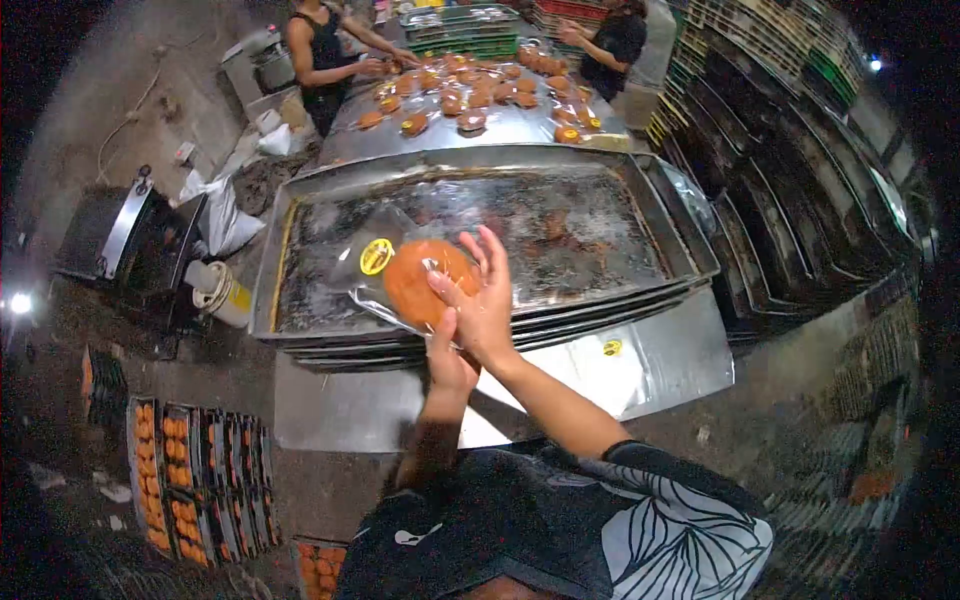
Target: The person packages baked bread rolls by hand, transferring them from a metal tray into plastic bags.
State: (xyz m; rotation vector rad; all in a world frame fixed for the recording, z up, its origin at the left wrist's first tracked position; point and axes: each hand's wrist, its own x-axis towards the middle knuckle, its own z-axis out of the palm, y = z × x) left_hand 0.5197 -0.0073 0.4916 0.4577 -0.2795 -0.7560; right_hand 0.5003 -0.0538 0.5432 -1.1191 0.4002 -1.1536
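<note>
A round brown bread bun (425,283) in a clear plastic bag (345,262) with a yellow round label (377,256) is held over the top tray. My left hand (452,368) grips the bag from below and behind; its thumb shows at the bun's lower edge, while its other fingers are hidden. My right hand (486,312) is at the bun's right side, with its thumb across the front of the bun and its fingers raised and curved. Beneath both hands lies a stack of dark metal baking trays (560,215), the top one stained.
Many bagged buns (475,95) lie on the metal table (340,145) ahead, where two people stand. A yellow label (612,347) sits on the near metal surface (680,350). Tray racks (760,170) rise at right; bun trays (180,480) and a white bucket (218,295) are at left.
</note>
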